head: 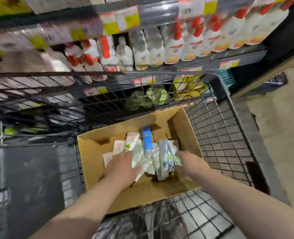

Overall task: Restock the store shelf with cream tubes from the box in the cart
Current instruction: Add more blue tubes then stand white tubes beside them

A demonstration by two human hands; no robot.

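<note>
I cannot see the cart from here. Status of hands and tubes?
Left hand flat on cream tubes in box. Right hand at pile's edge, grip unclear. Nothing blocking.

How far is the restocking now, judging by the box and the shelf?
Done: nothing I can confirm; on the shelf I make out only bottles. In hand: the left hand and right hand are in the box, touching the pile of tubes; blur hides any grip. Left: many tubes lie in the box, so most shelving seems ahead.
</note>
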